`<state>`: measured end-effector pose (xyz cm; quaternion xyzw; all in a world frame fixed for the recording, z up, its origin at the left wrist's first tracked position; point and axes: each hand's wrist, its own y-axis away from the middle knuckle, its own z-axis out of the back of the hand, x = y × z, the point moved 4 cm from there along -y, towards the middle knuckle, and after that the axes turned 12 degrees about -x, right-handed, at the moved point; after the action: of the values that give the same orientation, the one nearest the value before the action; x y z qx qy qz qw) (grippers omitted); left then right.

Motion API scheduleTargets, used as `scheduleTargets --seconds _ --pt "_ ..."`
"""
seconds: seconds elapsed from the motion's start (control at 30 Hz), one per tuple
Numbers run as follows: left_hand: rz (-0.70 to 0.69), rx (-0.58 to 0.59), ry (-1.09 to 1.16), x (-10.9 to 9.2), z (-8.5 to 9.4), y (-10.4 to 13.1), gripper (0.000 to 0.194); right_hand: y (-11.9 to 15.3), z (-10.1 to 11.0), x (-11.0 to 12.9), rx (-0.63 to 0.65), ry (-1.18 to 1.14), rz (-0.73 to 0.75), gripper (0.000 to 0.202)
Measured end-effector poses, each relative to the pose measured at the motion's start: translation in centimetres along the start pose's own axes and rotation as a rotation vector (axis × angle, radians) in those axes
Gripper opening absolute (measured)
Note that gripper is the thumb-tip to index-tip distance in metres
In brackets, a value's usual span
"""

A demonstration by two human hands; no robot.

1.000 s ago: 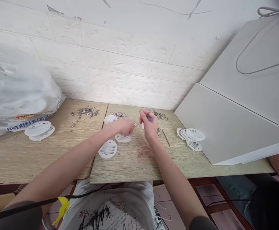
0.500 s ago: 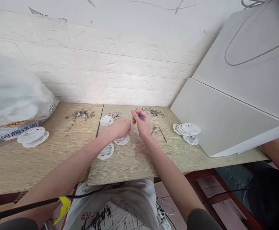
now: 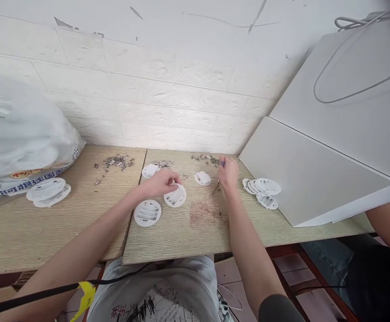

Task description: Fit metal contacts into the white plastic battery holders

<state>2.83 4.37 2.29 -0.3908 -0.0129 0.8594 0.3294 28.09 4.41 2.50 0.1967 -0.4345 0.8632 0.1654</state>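
A plastic bag (image 3: 30,120) at far left carries blue characters, legible in part as 阿根廷国. Writing on the yellow tag (image 3: 86,296) and the person's shirt (image 3: 154,306) is not legible. The left hand (image 3: 162,182) has curled fingers touching the upper rim of a white disc (image 3: 175,197); whether it grips cannot be told. That disc is on the tabletop (image 3: 168,243), compartments facing up, their long axis running lower left to upper right. Right of it, a second disc (image 3: 202,178) now shows whole; half a second ago the right hand (image 3: 227,170) covered that spot. This hand has shifted right, away from the left, clenched on a purple item (image 3: 222,164).
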Motion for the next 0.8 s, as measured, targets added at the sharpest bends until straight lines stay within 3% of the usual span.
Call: scheduleTargets --seconds 0.2,0.4,0.6,0.8 --pt "0.099 -0.2 0.21 0.5 0.6 1.0 0.015 0.4 -1.7 -2.3 0.124 0.22 -0.077 0.03" --pt "0.104 -0.272 0.26 1.0 0.9 1.3 0.021 0.7 -2.7 -2.7 0.211 0.258 -0.111 0.032" --pt "0.097 -0.338 0.374 1.4 0.5 1.3 0.02 0.7 -2.6 -2.7 0.209 0.24 -0.11 0.028" --pt "0.192 -0.458 0.418 2.0 -0.2 1.3 0.014 0.6 -2.2 -2.7 0.153 0.216 -0.108 0.024"
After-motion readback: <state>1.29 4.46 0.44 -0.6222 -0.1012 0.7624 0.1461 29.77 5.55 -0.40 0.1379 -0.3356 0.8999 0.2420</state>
